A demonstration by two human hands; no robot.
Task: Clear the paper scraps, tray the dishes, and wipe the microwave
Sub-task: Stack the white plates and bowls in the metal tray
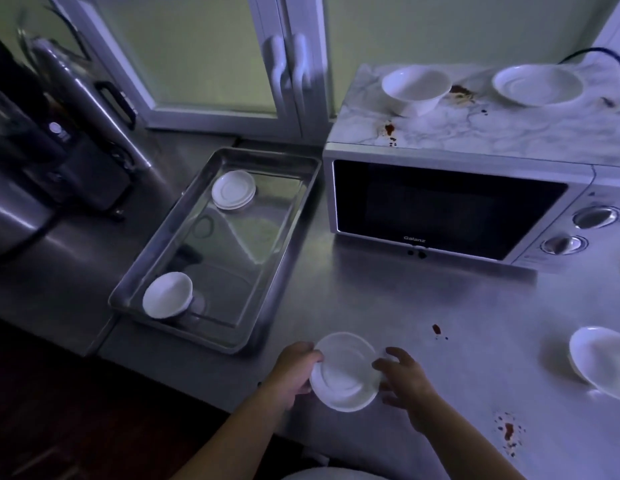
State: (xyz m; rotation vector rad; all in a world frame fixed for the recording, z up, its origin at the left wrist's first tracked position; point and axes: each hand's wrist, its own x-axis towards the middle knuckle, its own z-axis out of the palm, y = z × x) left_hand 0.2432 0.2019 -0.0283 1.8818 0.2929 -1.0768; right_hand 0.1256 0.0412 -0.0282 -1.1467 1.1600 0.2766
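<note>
Near counter edge, plate (343, 372): held just right of tray (239, 282).
Left hand (296, 370): fingers clamped on left rim, bearing load.
Right hand (403, 379): fingers apart at right rim, likely steadying.

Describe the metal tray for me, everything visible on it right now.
The tray is a deep, rectangular pan of shiny, steel-looking metal with raised walls and a rolled rim. It lies flat on the steel counter, left of the microwave and apart from it, its long side angled away. A stack of small white saucers sits at its far end, and a white bowl, apparently tilted, in its near left corner. The middle floor is bare and reflective. No hand touches it.
</note>
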